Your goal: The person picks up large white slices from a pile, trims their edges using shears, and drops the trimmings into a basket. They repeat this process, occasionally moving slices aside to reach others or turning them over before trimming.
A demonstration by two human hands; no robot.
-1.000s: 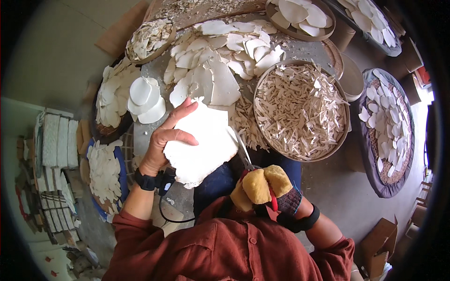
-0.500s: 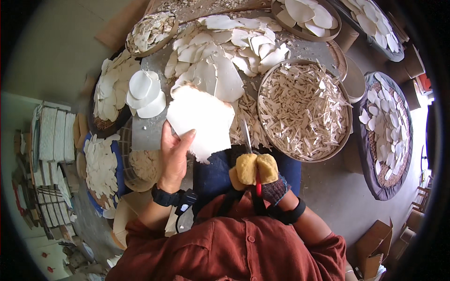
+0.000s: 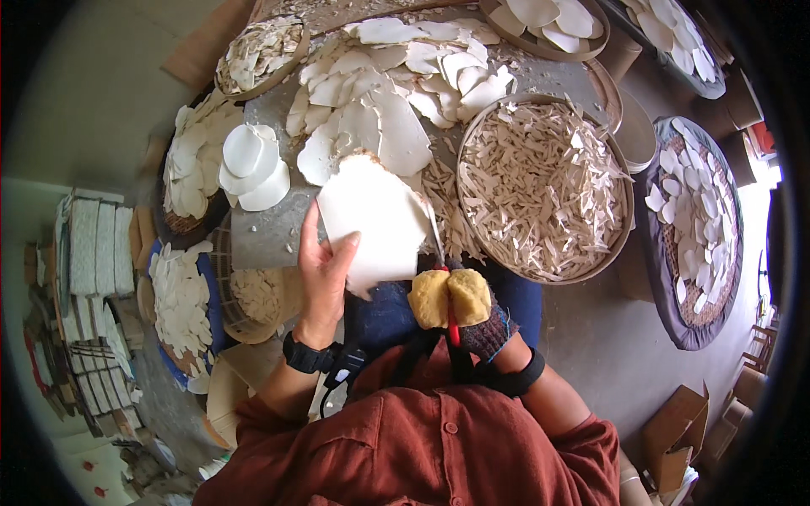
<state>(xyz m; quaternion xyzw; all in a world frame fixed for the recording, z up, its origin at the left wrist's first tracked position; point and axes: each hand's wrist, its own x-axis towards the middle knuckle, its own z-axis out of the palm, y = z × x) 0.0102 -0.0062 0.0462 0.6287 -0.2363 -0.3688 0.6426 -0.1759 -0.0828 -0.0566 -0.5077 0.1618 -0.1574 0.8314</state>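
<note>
My left hand [image 3: 325,266] grips a thin, pale sheet-like slice [image 3: 371,223] by its left side, thumb on top. The slice has an uneven outline and a brownish upper edge. My right hand [image 3: 489,333], in a dark knit glove, is closed on red-handled scissors [image 3: 436,236]. Yellow padding [image 3: 449,298] wraps the handles and hides most of my fingers. The metal blades point up along the slice's right edge; whether they touch it I cannot tell. Beyond the slice, a pile of similar slices [image 3: 396,139] lies on the grey table [image 3: 266,232].
A round tray [image 3: 544,190] of narrow offcuts stands at the table's right. A short stack of rounded white pieces [image 3: 253,169] is at the left. Further trays surround the table, including a dark cloth-edged one [image 3: 696,329] at the right. An open cardboard box [image 3: 675,434] stands lower right.
The scissors have risen and shifted slightly left, so their blades now lie against or beside the slice's right edge. My left hand has tilted the slice a little and moved it slightly right.
</note>
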